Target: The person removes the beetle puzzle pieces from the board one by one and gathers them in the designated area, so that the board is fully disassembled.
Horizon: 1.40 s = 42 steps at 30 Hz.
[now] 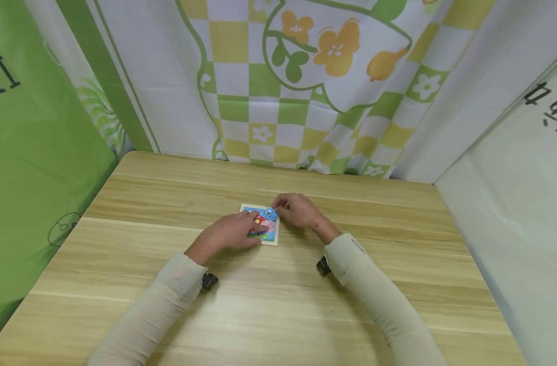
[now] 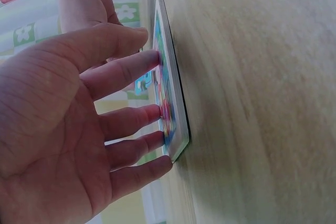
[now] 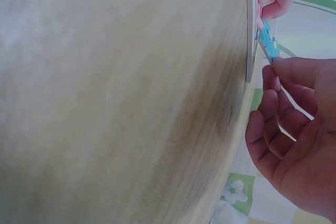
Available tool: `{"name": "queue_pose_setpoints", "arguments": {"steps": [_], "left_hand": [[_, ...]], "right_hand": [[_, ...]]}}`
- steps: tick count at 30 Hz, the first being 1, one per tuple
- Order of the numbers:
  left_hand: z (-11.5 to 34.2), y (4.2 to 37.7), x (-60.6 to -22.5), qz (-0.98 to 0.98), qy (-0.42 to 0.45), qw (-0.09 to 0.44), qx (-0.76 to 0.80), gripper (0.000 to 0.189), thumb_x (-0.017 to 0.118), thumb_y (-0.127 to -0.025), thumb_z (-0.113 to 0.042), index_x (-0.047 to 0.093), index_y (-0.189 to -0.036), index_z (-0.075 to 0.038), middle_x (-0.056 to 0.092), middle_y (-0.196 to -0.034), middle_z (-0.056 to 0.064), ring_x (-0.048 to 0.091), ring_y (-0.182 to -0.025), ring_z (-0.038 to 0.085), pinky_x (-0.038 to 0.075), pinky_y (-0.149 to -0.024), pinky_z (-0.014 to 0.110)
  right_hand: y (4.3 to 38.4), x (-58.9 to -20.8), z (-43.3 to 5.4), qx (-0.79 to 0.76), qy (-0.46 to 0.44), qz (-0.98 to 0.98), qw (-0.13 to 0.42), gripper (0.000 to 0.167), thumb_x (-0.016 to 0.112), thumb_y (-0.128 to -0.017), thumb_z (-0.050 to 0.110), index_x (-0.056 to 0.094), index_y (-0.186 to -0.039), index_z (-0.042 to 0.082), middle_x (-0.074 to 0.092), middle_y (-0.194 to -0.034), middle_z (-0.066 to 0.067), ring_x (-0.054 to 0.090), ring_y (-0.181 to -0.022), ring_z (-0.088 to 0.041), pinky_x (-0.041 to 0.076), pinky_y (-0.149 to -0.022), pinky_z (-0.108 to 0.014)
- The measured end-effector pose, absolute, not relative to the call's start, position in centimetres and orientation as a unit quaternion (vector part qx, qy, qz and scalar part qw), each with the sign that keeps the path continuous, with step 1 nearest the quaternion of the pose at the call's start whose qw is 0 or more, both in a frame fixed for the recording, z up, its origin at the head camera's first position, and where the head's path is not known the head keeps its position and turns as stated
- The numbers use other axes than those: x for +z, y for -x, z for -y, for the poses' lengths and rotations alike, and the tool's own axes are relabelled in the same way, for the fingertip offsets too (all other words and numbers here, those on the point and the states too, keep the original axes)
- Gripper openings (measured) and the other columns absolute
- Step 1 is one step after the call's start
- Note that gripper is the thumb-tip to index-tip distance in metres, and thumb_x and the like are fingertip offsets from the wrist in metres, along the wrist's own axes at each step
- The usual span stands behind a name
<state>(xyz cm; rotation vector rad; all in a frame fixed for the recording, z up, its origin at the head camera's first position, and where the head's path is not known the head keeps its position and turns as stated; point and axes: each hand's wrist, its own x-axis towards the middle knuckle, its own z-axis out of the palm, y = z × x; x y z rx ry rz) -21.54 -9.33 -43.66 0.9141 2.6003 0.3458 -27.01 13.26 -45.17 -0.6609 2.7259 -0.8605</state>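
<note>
A small jigsaw puzzle board (image 1: 270, 243) with a pale frame and a colourful cartoon picture lies on the wooden table. My left hand (image 1: 236, 231) rests on it, fingers fairly straight and spread, fingertips pressing the picture in the left wrist view. At the board's far right corner my right hand (image 1: 299, 209) pinches a blue puzzle piece (image 3: 269, 43) between thumb and index finger. The piece is tilted, its lower edge right at the board and its held edge raised. The other right fingers curl loosely beneath. Part of the picture is hidden under the left hand.
The wooden table (image 1: 260, 315) reaches back to a checked, flowered curtain (image 1: 283, 112). A green panel (image 1: 31, 152) stands at the left and a white one (image 1: 525, 203) at the right. Black wrist cameras (image 1: 209, 281) hang under both sleeves.
</note>
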Motion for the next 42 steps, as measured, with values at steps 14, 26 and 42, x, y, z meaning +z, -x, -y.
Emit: {"name": "queue_pose_setpoints", "arguments": {"steps": [14,26,42], "left_hand": [[9.4,21.9,-44.0,-0.919,-0.324,0.188,0.120,0.049,0.062,-0.101,-0.032,0.057,-0.150,-0.025,0.034,-0.162,0.021,0.030,-0.148,0.043,0.039,-0.110,0.058],[9.8,22.0,-44.0,-0.912,-0.356,0.172,0.111,0.056,0.067,-0.094,-0.011,0.059,-0.148,-0.023,0.042,-0.152,0.020,0.042,-0.137,0.042,0.050,-0.098,0.054],[10.0,21.2,-44.5,-0.908,-0.383,0.129,0.109,0.050,0.067,-0.098,-0.006,0.061,-0.146,-0.016,0.046,-0.149,0.016,0.046,-0.130,0.036,0.050,-0.097,0.047]], "right_hand": [[26.7,-45.0,-13.2,-0.308,0.222,-0.921,0.089,0.011,0.065,-0.100,0.008,0.075,-0.103,0.010,0.071,-0.098,-0.002,0.065,-0.092,-0.018,0.054,-0.083,-0.036],[25.9,-44.3,-14.9,-0.350,0.200,-0.912,0.078,0.011,0.064,-0.100,0.009,0.075,-0.101,0.008,0.071,-0.097,-0.004,0.065,-0.089,-0.020,0.054,-0.080,-0.037],[24.7,-44.0,-22.9,-0.327,0.180,-0.924,0.078,0.012,0.062,-0.101,0.006,0.073,-0.103,0.003,0.070,-0.098,-0.009,0.066,-0.091,-0.026,0.053,-0.078,-0.042]]}}
